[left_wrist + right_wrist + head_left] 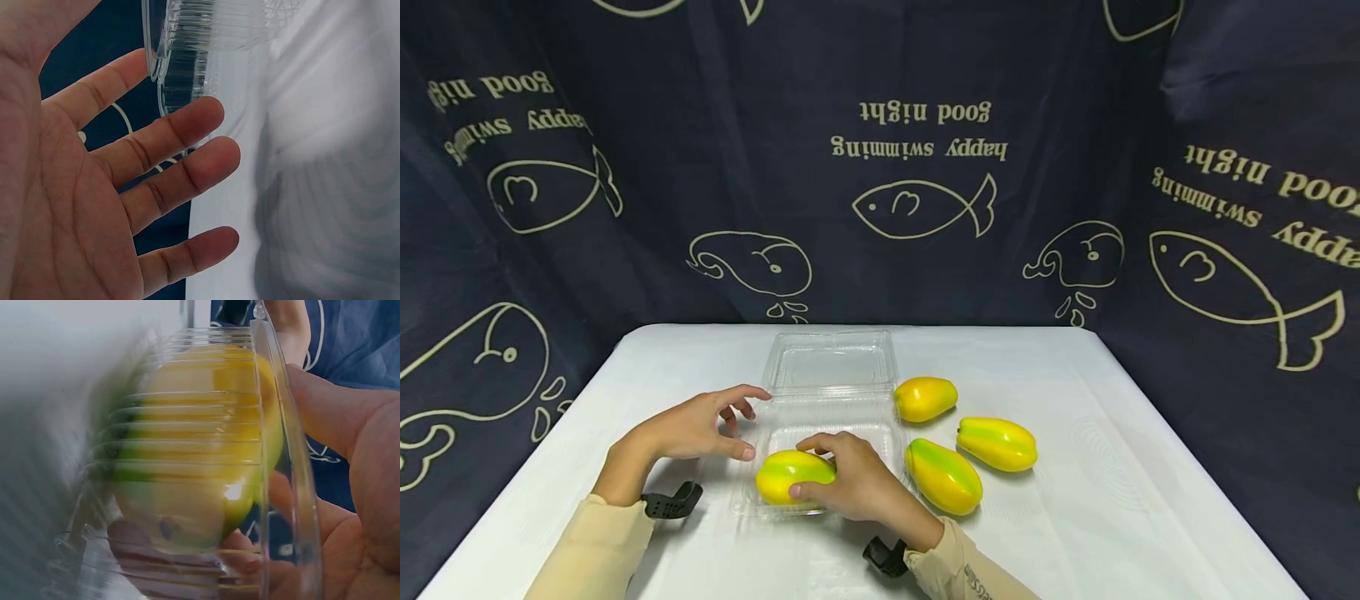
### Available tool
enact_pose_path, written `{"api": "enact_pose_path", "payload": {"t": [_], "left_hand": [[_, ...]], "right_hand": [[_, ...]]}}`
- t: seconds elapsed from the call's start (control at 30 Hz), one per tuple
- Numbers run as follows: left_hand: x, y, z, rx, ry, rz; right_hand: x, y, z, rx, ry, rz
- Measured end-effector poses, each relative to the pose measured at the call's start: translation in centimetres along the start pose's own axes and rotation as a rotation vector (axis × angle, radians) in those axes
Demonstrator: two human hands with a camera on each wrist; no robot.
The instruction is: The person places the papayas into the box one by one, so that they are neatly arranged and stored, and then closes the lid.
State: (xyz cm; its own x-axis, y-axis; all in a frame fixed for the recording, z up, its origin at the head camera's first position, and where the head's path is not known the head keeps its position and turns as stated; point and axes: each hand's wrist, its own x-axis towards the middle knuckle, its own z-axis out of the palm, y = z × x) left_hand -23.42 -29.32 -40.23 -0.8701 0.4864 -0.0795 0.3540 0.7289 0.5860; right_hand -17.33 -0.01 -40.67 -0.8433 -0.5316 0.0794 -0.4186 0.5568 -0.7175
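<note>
In the head view, a clear plastic clamshell box (865,414) lies with its lid (831,367) folded back. My right hand (863,483) grips a yellow papaya (792,468) with a green streak, thumb on the near side and fingers over the far side. The fruit sits low in the box's front left part; the right wrist view shows the papaya (194,437) through the ribbed side wall. At the box's left edge, my left hand (688,425) holds nothing, its fingers spread. Those fingers overlap the clear rim in the left wrist view.
Right of the box, three more papayas lie on the white tabletop (1075,517): a far papaya (927,399), a right papaya (997,444) and a near papaya (944,477). A dark blue printed curtain (917,275) hangs behind and along both sides.
</note>
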Motion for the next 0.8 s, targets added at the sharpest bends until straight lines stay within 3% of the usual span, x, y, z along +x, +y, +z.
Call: {"api": "enact_pose_path", "payload": {"t": [0.3, 0.8], "left_hand": [[-0.1, 0.1, 0.0, 0.022, 0.004, 0.017], [-0.1, 0.0, 0.0, 0.013, 0.000, 0.023]], "right_hand": [[-0.3, -0.5, -0.3, -0.051, 0.006, 0.007], [-1.6, -2.5, -1.8, -0.007, 0.084, 0.003]]}}
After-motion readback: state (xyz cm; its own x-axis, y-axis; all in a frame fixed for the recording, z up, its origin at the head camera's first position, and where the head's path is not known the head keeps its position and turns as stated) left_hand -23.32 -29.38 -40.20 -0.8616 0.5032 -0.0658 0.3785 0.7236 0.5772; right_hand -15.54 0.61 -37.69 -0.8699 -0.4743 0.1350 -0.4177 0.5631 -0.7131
